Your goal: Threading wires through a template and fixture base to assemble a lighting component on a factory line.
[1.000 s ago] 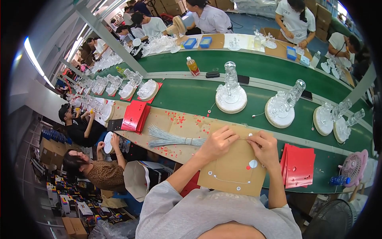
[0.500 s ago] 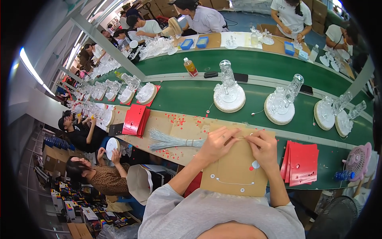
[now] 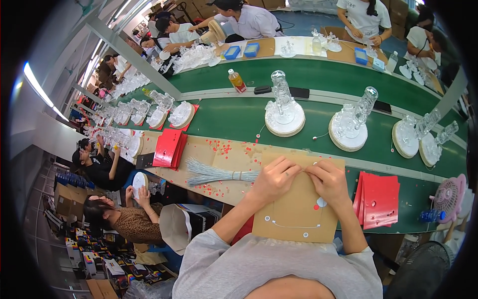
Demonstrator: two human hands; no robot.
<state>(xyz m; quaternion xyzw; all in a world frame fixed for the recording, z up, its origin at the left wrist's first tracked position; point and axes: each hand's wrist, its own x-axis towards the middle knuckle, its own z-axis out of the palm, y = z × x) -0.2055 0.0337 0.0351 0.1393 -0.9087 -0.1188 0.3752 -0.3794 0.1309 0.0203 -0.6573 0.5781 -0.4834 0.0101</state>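
A brown cardboard sheet (image 3: 294,212) lies in front of my body, its lower edge against my shirt. Above its upper part, my left hand (image 3: 274,180) and my right hand (image 3: 329,183) meet fingertip to fingertip, both pinched closed. What they pinch is small and mostly hidden by the fingers. Lower on the sheet runs a thin pale wire (image 3: 296,226), with small white round pieces around it. A red dot (image 3: 315,207) and a pale blue-grey disc (image 3: 321,202) lie beside my right wrist. Left of my left hand is a tied bundle of silvery wires (image 3: 219,174).
Red sheets are stacked left (image 3: 170,148) and right (image 3: 381,200). Across the green table (image 3: 229,117) stand clear ornaments on round white bases (image 3: 285,119). Red bits are scattered near the wire bundle. A pink fan (image 3: 448,198) stands at right; co-workers sit left and opposite.
The view has shifted slightly. My fingertips stay together over the cardboard, with the left fingers a little more curled. Across the table, a person's arm now reaches out behind the fan.
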